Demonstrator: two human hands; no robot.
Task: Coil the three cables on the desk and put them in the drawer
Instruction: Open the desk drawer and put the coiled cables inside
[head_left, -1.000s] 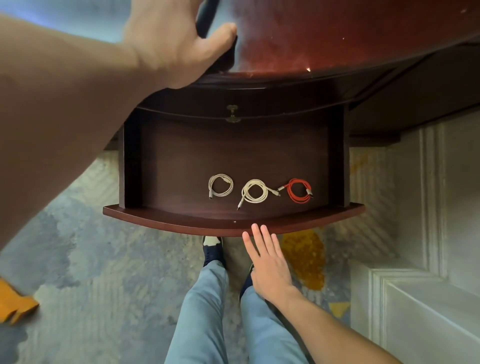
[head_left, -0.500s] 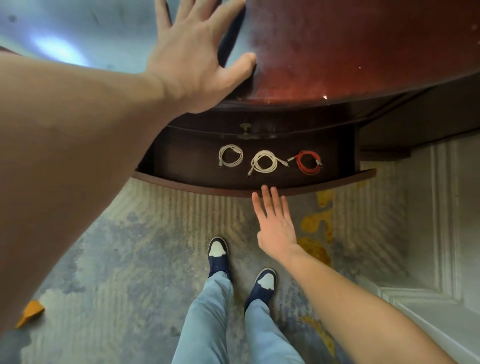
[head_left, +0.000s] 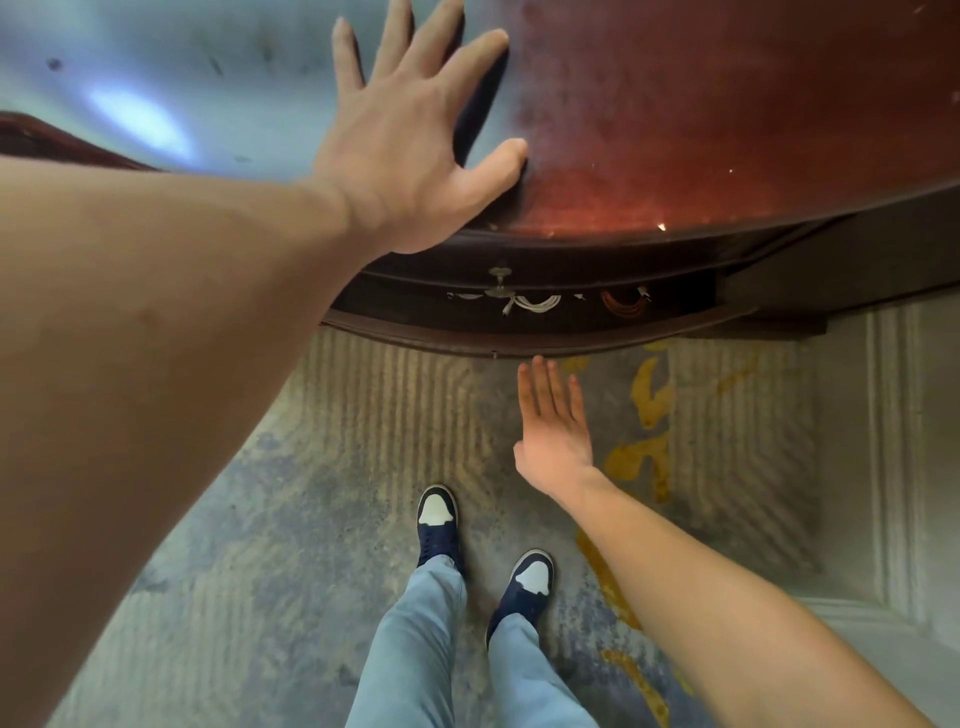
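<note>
Push the drawer (head_left: 545, 340) front squarely with the flat right hand (head_left: 553, 421), grip wide and empty, fingertips at its edge; brace with the left hand (head_left: 410, 140), spread empty on the table (head_left: 727, 114). Inside, nearly shut in: two pale coiled cables (head_left: 530, 303), one orange cable (head_left: 623, 303) — three.

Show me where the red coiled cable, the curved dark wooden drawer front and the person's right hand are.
red coiled cable (head_left: 623, 303): head view, on the visible loop.
curved dark wooden drawer front (head_left: 415, 335): head view, on its top edge.
right hand (head_left: 556, 421): head view, on its back.
</note>
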